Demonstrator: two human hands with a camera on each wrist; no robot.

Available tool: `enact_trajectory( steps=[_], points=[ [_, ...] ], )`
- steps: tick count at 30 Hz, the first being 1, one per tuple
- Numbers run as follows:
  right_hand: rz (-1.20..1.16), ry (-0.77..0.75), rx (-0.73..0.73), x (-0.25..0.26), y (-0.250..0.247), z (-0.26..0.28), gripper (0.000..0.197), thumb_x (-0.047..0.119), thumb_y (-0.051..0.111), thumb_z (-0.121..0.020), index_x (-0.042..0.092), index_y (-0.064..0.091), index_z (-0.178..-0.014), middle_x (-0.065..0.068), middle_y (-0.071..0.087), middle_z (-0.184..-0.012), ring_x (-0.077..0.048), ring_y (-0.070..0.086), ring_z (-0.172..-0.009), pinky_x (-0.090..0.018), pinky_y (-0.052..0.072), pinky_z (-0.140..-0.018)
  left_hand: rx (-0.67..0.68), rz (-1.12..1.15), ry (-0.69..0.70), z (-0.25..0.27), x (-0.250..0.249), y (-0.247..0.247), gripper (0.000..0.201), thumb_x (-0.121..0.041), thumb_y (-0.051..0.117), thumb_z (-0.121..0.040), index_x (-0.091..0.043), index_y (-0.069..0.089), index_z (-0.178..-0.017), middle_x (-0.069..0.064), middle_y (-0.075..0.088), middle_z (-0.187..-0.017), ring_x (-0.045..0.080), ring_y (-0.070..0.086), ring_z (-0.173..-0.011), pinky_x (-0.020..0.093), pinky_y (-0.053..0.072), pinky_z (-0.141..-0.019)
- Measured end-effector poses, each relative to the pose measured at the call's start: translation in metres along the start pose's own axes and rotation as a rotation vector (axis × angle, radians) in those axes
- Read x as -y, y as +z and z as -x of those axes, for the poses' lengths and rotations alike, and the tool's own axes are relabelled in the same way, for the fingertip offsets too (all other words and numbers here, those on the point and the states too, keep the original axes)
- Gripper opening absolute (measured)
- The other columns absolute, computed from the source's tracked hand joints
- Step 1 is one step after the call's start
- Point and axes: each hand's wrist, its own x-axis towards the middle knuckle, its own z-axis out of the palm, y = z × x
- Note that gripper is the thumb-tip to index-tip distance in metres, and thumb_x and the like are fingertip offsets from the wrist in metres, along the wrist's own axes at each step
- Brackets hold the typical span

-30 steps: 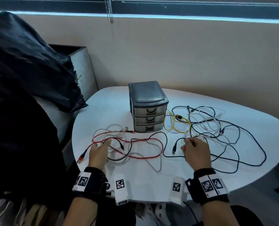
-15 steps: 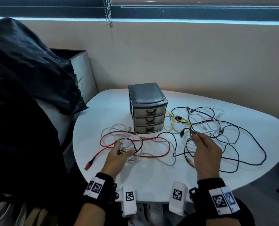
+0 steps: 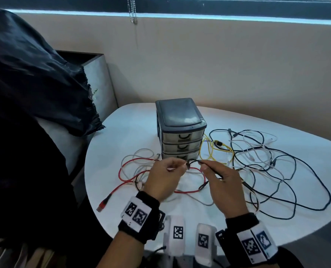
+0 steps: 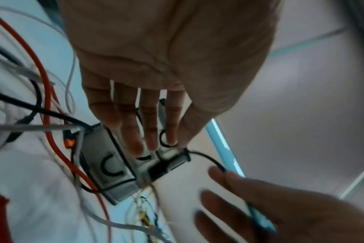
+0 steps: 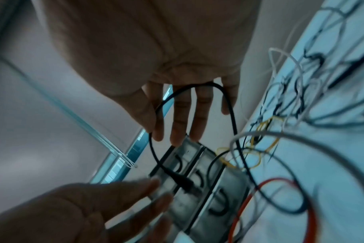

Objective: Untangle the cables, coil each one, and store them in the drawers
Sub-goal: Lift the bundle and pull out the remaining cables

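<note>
Above the tabletop (image 3: 238, 219), 2 hands meet: the left hand (image 3: 163, 179) and right hand (image 3: 223, 187) each pinch 1 thin black cable (image 3: 192, 161) in their grip, its plug (image 5: 185, 182) dangling. Behind stands 1 drawer unit (image 3: 180, 130) with 3 closed drawers. Around lie 1 red cable (image 3: 126, 185), 1 yellow cable (image 3: 211, 151) and tangled black and white ones.

Drawer unit (image 3: 180, 132) mid-table (image 3: 122, 136), cables (image 3: 276, 161) right and in front.
</note>
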Motion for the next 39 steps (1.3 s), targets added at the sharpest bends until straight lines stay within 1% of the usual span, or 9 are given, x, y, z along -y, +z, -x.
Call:
enact_trajectory(
  steps=[3, 7, 10, 13, 15, 21, 26, 31, 39],
  points=[
    [0.148, 0.115, 0.074, -0.007, -0.022, -0.009, 0.021, 0.013, 0.067, -0.089, 0.022, 0.072, -0.070, 0.009, 0.071, -0.067, -0.008, 0.066, -0.070, -0.025, 0.049, -0.071, -0.060, -0.478, -0.036, -0.030, 0.017, -0.005, 0.028, -0.031, 0.070, -0.082, -0.035, 0.066, -0.109, -0.010, 0.064, -0.116, 0.018, 0.058, -0.114, 0.037, 0.047, -0.098],
    [0.268, 0.305, 0.357, -0.006, -0.048, -0.011, 0.042, 0.039, 0.064, -0.091, 0.005, 0.070, -0.067, -0.004, 0.069, -0.062, -0.007, 0.058, -0.053, -0.023, 0.044, -0.060, 0.131, -0.932, -0.274, -0.050, 0.048, -0.019, 0.085, -0.053, 0.074, -0.066, -0.035, 0.037, -0.141, 0.000, 0.036, -0.150, 0.028, 0.029, -0.140, 0.055, 0.033, -0.108],
    [0.358, 0.278, 0.321, -0.005, -0.039, -0.022, 0.039, 0.044, 0.064, -0.090, 0.014, 0.069, -0.066, 0.001, 0.069, -0.064, -0.007, 0.062, -0.060, -0.026, 0.047, -0.065, 0.085, -0.997, -0.284, -0.050, 0.065, -0.013, 0.064, -0.033, 0.067, -0.077, -0.030, 0.045, -0.137, 0.003, 0.040, -0.143, 0.029, 0.035, -0.134, 0.052, 0.035, -0.106],
    [0.458, 0.125, 0.071, 0.002, -0.019, -0.043, 0.028, 0.041, 0.065, -0.089, 0.021, 0.067, -0.069, 0.012, 0.066, -0.068, -0.010, 0.061, -0.071, -0.029, 0.045, -0.070, -0.070, -0.838, -0.172, -0.050, 0.074, -0.014, 0.030, -0.027, 0.054, -0.092, -0.030, 0.064, -0.121, 0.006, 0.052, -0.125, 0.031, 0.053, -0.118, 0.042, 0.046, -0.096],
    [0.478, 0.016, 0.067, 0.004, -0.001, -0.058, 0.027, 0.037, 0.063, -0.091, 0.021, 0.065, -0.069, 0.014, 0.062, -0.067, -0.011, 0.058, -0.070, -0.029, 0.043, -0.069, -0.112, -0.646, -0.096, -0.049, 0.079, -0.019, 0.023, -0.032, 0.055, -0.096, -0.032, 0.070, -0.114, 0.002, 0.063, -0.118, 0.027, 0.062, -0.109, 0.035, 0.050, -0.091],
    [0.801, -0.132, 0.526, 0.010, 0.051, -0.085, 0.025, 0.029, 0.049, -0.094, 0.016, 0.069, -0.101, -0.004, 0.071, -0.103, -0.028, 0.064, -0.097, -0.041, 0.054, -0.084, -0.178, -0.299, 0.140, -0.047, 0.069, -0.031, 0.017, -0.033, 0.065, -0.093, -0.034, 0.075, -0.106, -0.011, 0.076, -0.097, 0.009, 0.069, -0.093, 0.029, 0.054, -0.085],
    [0.805, -0.193, 0.727, 0.031, 0.056, -0.092, 0.026, 0.039, 0.056, -0.094, 0.021, 0.075, -0.090, -0.001, 0.070, -0.079, -0.021, 0.063, -0.074, -0.034, 0.053, -0.068, -0.161, -0.189, 0.318, -0.040, 0.050, -0.029, 0.019, -0.025, 0.069, -0.091, -0.043, 0.073, -0.097, -0.017, 0.074, -0.089, -0.002, 0.068, -0.084, 0.021, 0.054, -0.078],
    [0.662, -0.231, 0.515, 0.060, 0.047, -0.099, 0.024, 0.021, 0.054, -0.095, 0.022, 0.078, -0.100, 0.005, 0.068, -0.081, -0.010, 0.059, -0.067, -0.025, 0.044, -0.065, -0.085, -0.348, 0.201, -0.037, 0.054, -0.024, 0.037, -0.041, 0.075, -0.077, -0.045, 0.063, -0.112, -0.020, 0.070, -0.092, 0.005, 0.066, -0.079, 0.027, 0.054, -0.074],
    [0.634, -0.289, 0.184, 0.124, -0.003, -0.132, 0.020, 0.039, 0.068, -0.087, 0.025, 0.080, -0.095, 0.001, 0.076, -0.093, -0.021, 0.067, -0.089, -0.028, 0.051, -0.078, -0.012, -0.455, 0.022, -0.030, 0.080, -0.027, 0.035, -0.025, 0.073, -0.078, -0.039, 0.061, -0.109, -0.013, 0.070, -0.079, 0.009, 0.064, -0.078, 0.027, 0.052, -0.074]
  ],
)
